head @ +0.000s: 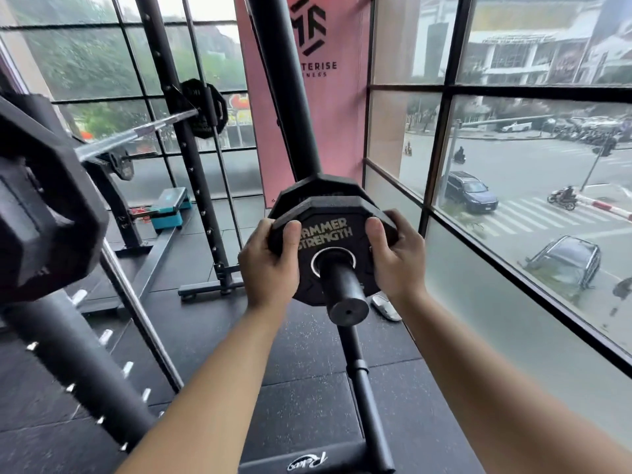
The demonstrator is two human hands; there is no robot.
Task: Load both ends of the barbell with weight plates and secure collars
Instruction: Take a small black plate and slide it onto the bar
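Observation:
A small black weight plate (328,230) marked HAMMER STRENGTH sits on a black peg (343,289) that sticks out toward me. A larger black plate (318,188) sits behind it on the same peg. My left hand (270,265) grips the small plate's left edge, thumb on its face. My right hand (393,258) grips its right edge the same way. At the left, a silver barbell (136,135) rests on a rack, with a dark plate (203,109) at its far end.
A big black plate (41,213) looms close at the left on a rack post with chrome pegs. A thick black upright (284,83) rises behind the peg. Windows (513,165) close off the right side. A teal step platform (171,206) lies on the black rubber floor.

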